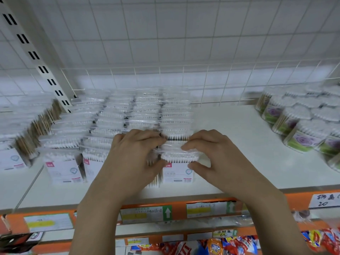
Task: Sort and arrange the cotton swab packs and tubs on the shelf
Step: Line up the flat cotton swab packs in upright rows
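Where the white shelf board meets its orange price-label rail, clear plastic packs of white-tipped wooden cotton swabs stand in rows at centre-left, round flower-labelled swab tubs far right. The left hand and right hand each pinch the front pack of the rightmost row, fingers curled over its top.

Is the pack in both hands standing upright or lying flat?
Upright. The pack stands on the shelf, swab tips up, label facing front, with the left hand and right hand pinching its top.
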The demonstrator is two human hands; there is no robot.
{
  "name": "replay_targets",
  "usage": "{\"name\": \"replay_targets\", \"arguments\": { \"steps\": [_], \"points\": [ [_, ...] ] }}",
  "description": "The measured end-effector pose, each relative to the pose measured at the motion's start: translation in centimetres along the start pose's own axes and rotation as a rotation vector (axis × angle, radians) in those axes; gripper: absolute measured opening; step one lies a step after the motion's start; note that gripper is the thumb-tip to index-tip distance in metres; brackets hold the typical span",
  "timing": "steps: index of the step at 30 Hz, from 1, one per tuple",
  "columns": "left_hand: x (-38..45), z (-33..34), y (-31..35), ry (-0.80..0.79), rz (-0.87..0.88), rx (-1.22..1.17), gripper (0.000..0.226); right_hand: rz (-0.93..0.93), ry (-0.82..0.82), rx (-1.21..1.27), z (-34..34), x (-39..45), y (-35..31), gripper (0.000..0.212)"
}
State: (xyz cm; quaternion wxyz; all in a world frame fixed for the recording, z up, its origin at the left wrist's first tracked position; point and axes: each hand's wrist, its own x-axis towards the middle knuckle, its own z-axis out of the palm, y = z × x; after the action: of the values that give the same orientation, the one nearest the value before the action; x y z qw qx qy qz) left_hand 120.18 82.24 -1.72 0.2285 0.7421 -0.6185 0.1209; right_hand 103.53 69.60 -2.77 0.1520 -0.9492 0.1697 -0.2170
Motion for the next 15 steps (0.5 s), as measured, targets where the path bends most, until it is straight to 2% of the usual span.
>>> {"name": "replay_targets", "arguments": {
  "steps": [6, 10, 15],
  "points": [
    [-0.1, 0.3, -0.2, -0.033, -0.028, -0.056, 0.042, 0.037, 0.038, 0.146, -1.2, 0.6, 0.2, 0.039],
    [0.0, 0.4, -0.4, -0.054, -0.018, -0.143, 0.036, 0.074, 0.079, 0.085, -1.5, 2.5, 1.1, 0.03],
    [0.0, 0.2, -0.3, -0.046, -0.027, -0.162, 0.033, 0.096, -0.019, -0.007, -1.8, 5.2, 1.3, 0.023]
  ]
}}
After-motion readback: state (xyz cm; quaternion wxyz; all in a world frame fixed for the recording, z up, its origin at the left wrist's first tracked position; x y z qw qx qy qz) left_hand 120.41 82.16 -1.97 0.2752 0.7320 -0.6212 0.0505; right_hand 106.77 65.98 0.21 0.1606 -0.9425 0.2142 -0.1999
